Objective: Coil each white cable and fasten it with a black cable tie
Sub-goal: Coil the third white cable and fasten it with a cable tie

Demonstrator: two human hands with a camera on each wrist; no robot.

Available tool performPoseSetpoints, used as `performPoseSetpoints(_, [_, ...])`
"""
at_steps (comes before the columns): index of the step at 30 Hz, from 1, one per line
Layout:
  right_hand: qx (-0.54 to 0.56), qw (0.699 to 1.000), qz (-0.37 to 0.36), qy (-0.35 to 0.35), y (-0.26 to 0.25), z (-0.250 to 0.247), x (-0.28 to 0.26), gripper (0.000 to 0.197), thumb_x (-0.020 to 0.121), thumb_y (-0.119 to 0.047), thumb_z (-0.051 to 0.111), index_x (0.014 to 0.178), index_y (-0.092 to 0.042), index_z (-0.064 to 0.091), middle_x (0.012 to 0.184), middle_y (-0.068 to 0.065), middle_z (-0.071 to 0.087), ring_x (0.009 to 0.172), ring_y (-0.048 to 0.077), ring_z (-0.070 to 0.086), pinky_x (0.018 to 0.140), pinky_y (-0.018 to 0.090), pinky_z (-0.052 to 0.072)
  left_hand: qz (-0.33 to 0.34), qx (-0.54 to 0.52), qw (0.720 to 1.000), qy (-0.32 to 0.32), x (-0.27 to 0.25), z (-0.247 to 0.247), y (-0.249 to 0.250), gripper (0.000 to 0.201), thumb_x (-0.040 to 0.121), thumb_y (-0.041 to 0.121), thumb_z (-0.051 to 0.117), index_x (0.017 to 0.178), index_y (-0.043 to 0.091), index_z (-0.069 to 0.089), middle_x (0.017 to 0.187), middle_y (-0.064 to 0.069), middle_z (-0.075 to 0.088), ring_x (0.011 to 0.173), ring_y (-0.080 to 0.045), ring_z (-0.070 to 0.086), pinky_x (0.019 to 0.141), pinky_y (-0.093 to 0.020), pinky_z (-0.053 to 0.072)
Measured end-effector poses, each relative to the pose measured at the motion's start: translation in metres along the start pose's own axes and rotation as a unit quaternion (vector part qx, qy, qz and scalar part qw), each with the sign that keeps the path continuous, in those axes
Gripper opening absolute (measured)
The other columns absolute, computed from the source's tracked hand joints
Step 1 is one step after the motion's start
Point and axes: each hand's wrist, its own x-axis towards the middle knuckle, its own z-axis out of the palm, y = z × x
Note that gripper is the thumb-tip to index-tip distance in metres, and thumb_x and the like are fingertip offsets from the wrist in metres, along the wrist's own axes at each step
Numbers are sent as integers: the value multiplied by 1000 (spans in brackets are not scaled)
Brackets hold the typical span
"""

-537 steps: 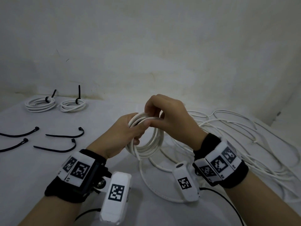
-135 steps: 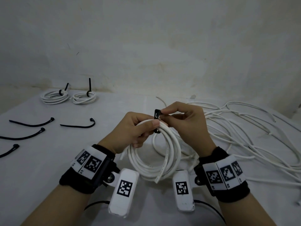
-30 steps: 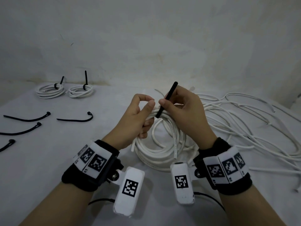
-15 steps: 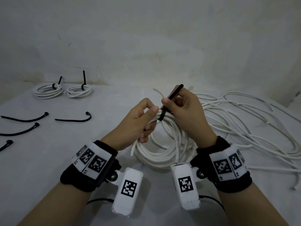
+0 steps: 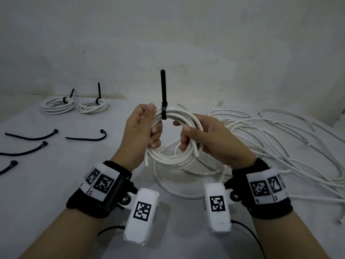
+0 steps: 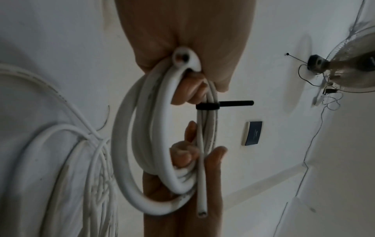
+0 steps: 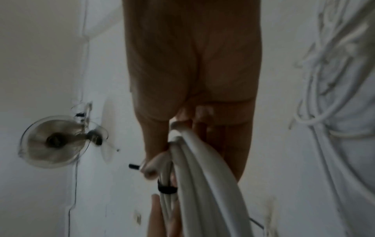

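Standing upright, black tie apparently cinches white coil between hands.

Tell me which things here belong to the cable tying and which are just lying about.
In the job:
- held coil, gripped by left hand and right hand
- its black tie
- spare ties
- loose cables
- tied coils

Lying about:
- wall fan
- wall switch

tied coils far left, loose cables right
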Motion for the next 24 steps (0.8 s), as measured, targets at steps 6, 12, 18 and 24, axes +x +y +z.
performPoseSetpoints(6, [186, 982, -2, -9, 8, 3, 6, 24, 88, -11, 59, 109, -1, 62, 64, 1, 55, 55, 11, 54, 63, 25, 52, -22, -39, 998, -42, 3, -2, -1, 42, 85, 50, 40, 98, 12, 49, 51, 5, 36, 38, -6, 29, 37, -16, 32])
performPoseSetpoints(12, [270, 962, -7, 50, 6, 5, 11, 33, 82, -17, 53, 109, 2, 60, 62, -1, 53, 52, 7, 50, 60, 22, 51, -118, -111, 982, -102, 5, -7, -4, 58, 76, 59, 31, 96, 9, 54, 45, 4, 34, 41, -10, 42, 59, -24, 51])
performPoseSetpoints(18, [258, 965, 17, 37, 5, 12, 11, 64, 85, -50, 39, 116, 2, 58, 55, -3, 41, 46, 7, 39, 55, 23, 45, -188, -167, 958, -137, 5, -10, -4, 51, 89, 54, 30, 68, 14, 53, 46, 3, 32, 41, -11, 37, 59, -27, 43])
performPoseSetpoints(24, [272, 958, 85, 32, 2, 12, 9, 70, 89, -59, 30, 105, 0, 62, 46, -2, 36, 35, 8, 33, 45, 24, 41, -233, -200, 929, -206, 7, -15, -3, 39, 86, 37, 33, 68, 13, 58, 52, 1, 37, 41, -12, 37, 55, -26, 42])
